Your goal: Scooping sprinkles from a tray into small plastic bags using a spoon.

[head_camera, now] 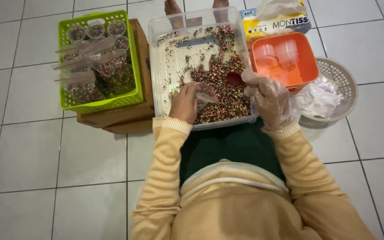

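The right hand (270, 100), wrapped in a thin clear plastic glove, was closed around a small red scoop (235, 79), its bowl sitting right at the edge of the heap! Just beside it, the bare left hand (184, 103) pinched a little clear plastic bag (206, 94), held over the mix. Both hands worked inside a big clear plastic tub (158, 66), its pale floor scattered with multicoloured sprinkles (221, 75) piled thickest toward the near right. Out to the right, touching the tub, sat an orange tray (305, 58) with clear cups, a white round basket (345, 84) of crumpled plastic just beyond. Over on the left, a lime green basket (70, 62) held filled bags and cups, resting on a brown cardboard box (121, 118), all on pale floor tiles (27, 155).
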